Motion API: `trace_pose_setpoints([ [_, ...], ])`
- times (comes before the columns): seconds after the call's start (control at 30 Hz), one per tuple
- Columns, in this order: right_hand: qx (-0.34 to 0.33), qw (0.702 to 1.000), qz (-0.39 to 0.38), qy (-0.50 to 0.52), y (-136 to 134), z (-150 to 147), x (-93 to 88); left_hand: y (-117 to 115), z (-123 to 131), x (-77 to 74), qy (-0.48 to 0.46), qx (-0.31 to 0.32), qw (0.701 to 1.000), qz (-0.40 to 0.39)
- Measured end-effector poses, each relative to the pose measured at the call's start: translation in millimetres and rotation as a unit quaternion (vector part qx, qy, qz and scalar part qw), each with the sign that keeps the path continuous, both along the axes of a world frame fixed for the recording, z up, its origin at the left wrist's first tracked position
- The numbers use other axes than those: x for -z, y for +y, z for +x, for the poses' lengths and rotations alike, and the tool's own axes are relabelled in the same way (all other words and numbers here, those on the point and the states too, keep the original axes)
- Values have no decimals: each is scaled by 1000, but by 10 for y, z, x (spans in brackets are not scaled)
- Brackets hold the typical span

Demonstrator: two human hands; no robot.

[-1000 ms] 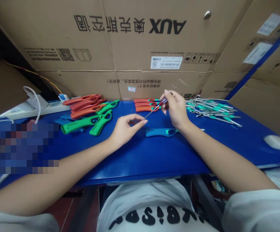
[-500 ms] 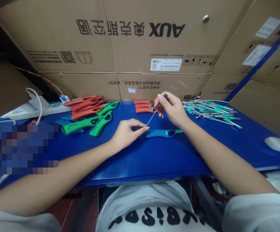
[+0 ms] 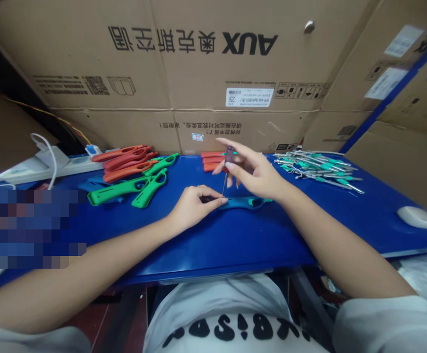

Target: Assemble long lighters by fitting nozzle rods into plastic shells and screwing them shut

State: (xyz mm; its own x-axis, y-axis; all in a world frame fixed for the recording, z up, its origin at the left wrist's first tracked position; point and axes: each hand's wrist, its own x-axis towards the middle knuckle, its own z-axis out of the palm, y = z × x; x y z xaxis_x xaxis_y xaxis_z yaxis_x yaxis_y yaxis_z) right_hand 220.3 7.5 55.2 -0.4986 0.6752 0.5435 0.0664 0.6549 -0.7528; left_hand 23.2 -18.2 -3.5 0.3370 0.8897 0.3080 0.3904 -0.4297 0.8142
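My right hand (image 3: 260, 172) grips a screwdriver (image 3: 229, 156) by its dark red handle, thumb against it and some fingers raised. The thin shaft stands nearly upright, its tip down by my left fingertips. A blue long-necked lighter (image 3: 240, 202) with a teal trigger lies flat on the table. Its left end is in the fingers of my left hand (image 3: 190, 207), thumb and forefinger closed about it. Whether the tip sits in a hole is hidden. Behind my right hand lie several red lighter bodies (image 3: 209, 161), partly covered.
Green lighter bodies (image 3: 120, 191) and red ones (image 3: 127, 159) are piled at left, near a white power strip (image 3: 22, 170). Metal rods with teal parts (image 3: 320, 169) lie at right, with a white computer mouse (image 3: 417, 217) nearer the edge. A cardboard sheet (image 3: 199, 68) stands behind the blue table (image 3: 217, 250).
The screwdriver has swung from a slant to nearly upright, its handle moving left with my right hand. My left hand stays on the blue lighter's end. The view has shifted slightly.
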Motion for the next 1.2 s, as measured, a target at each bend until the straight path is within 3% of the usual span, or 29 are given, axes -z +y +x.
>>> trace_pose_setpoints([
  [0.07,-4,1000,-4,-7,6,0,14,-2,9,5,2,5,1000,-1],
  [0.27,125,985,112,-33,-16,-21,56,3,4,4,0,9,1000,3],
  [0.47,52,996,65,-26,-9,-44,84,86,-48,28,10,16,999,40],
  [0.6,78,993,81,-34,12,-33,112,110,-69,48,15,56,997,45],
  [0.83,68,986,131,-76,28,-3,150,93,-99,58,164,94,975,115],
  [1.2,82,976,179,-98,33,-11,167,103,-100,57,168,118,969,134],
])
